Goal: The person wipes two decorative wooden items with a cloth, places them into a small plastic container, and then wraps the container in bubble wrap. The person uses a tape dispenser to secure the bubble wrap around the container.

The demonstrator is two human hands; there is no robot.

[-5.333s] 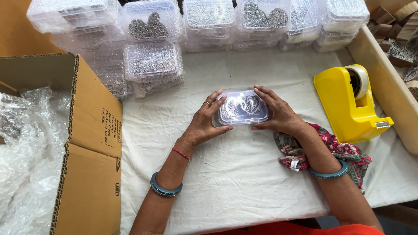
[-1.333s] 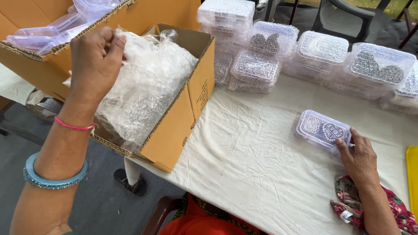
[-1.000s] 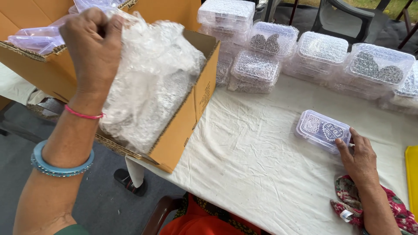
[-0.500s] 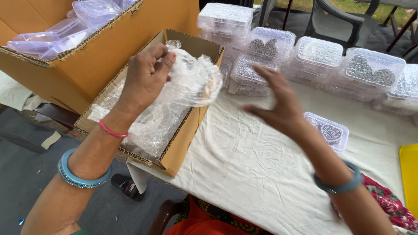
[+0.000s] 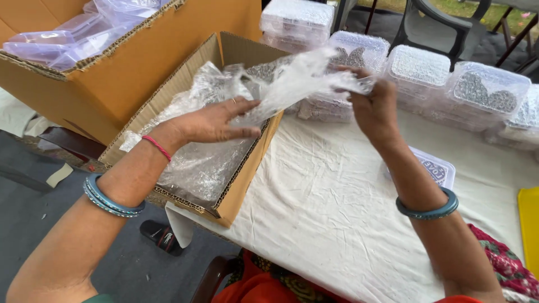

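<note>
A thin, crumpled clear plastic bag (image 5: 297, 84) is stretched in the air between a person's two hands, above the open corner of a cardboard box (image 5: 247, 174). The right hand (image 5: 373, 106) has its fingers closed on one end of the bag, lifting it up and away over the table. The left hand (image 5: 216, 120) lies lower, fingers nearly straight and together, with the film pinched loosely under the thumb; how firmly it grips cannot be told. Held this way, the bag appears to be pulled free and spread open from the heap of similar clear bags (image 5: 196, 163) filling the box directly beneath the left hand.

Below the right wrist, on the white tablecloth (image 5: 314, 213), sits a small lidded clear container (image 5: 435, 168), partly hidden by the forearm. Beyond the right hand, stacked clear plastic tubs (image 5: 449, 84) of small silvery pieces line the table's far side. Behind the left hand, a larger cardboard carton (image 5: 112, 73) holds more clear containers. A yellow object's edge (image 5: 529, 224) shows to the right of the right arm.
</note>
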